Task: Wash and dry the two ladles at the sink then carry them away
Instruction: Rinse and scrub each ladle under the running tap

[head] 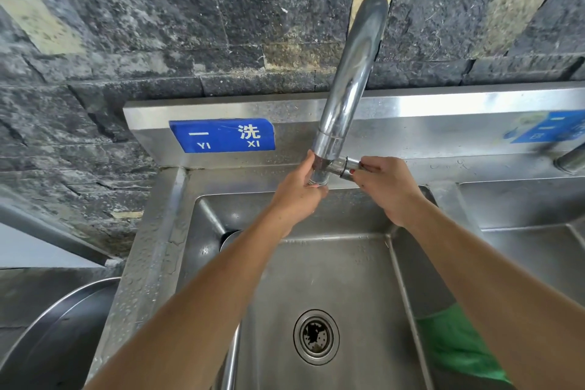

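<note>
now both hands grip the curved chrome faucet.

Steel sink, green cloth inside.

I see two bare forearms coming in from the near edge, one from the near left and one from the near right, with no sleeve on either as far as the edge shows. The left hand and the right hand wear no gloves, and I spot no watch, band or ring on wrists or fingers. One fingertip on the right hand carries a small spot of red, like nail polish. The nails elsewhere are too small for me to read.
</note>
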